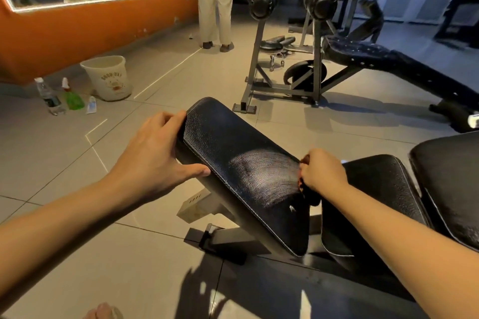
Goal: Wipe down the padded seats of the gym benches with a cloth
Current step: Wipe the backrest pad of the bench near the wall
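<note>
I am leaning over a seat pad [233,163] covered in black, grainy, leather-like vinyl, with pale stitching running round its rounded-corner rim. It is sitting tilted on a dark, square-tube steel frame [223,235]. A dull, streaky sheen is showing on the vinyl just left of my right hand.

My left hand [160,160] is clamping the pad's left edge, with the fingers curling over the far part of that edge and the thumb pressing along the near side. My right hand [324,171] is bunching a dark cloth [305,190] in a closed fist. The cloth is touching the pad's right edge, but my knuckles are hiding most of it, so I cannot tell its weave. The whole width of the pad is lying between my two hands.

A second pad [375,189], with the same black grain and stitching, is sitting just beside the right edge across a narrow gap, so room is tight on that side. Grey tiled floor [64,163] is stretching away to the left and ahead. Well apart, by the orange wall [90,31], a cream bucket [108,77] and a green spray bottle [73,98] are standing on the tiles.
</note>
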### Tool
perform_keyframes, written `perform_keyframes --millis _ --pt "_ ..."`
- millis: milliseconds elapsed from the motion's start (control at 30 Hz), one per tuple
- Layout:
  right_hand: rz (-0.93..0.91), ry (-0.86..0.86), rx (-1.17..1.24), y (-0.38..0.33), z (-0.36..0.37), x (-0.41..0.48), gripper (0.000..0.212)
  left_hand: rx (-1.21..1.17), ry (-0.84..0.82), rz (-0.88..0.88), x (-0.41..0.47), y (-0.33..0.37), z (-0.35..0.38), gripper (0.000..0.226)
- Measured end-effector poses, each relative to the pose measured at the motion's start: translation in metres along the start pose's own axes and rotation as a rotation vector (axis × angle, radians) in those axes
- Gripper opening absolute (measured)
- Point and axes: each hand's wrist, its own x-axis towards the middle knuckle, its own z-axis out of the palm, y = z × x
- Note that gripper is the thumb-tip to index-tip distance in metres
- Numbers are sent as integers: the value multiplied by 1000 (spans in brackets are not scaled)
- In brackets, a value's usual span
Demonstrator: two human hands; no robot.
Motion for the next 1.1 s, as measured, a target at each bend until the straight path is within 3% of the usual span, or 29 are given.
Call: perform_keyframes --millis 67,167,233,300,400,467,600,667,733,833,900,967,1100 --pt "-61 21 6 -13 -2 -6 16 1 -1 -1 0 -1 1 108" --pt "-388 -12 316 -50 -12 -30 12 18 -3 -1 1 -2 1 109" --pt "-515 -38 362 -59 -13 -37 14 9 7 -1 2 -2 1 108" --pt "-402 0 296 -43 -10 -23 13 15 5 4 2 -1 0 107" --pt "-88 -1 30 -8 -9 -4 13 17 11 16 1 -1 0 106" --pt "-85 17 -12 -11 -9 -9 17 10 4 13 1 -1 0 106" --pt "-522 12 281 -57 -19 -59 13 22 -6 9 3 -2 0 106" --pt "-676 -41 277 -64 -19 -72 18 24 -6 11 4 -2 0 106" --pt "-574 0 220 -50 -13 -53 16 28 -9 10 4 -1 -1 105" --pt "-228 11 42 -16 -11 -19 17 15 11 17 2 0 -2 103" --pt "-179 16 -27 -8 -8 -14 16 7 14 26 0 1 -1 103" --pt "-288 57 -6 -23 -9 -26 15 5 12 30 1 2 -1 103" --pt "-728 6 205 -61 -20 -69 19 8 -9 12 2 2 -1 104"
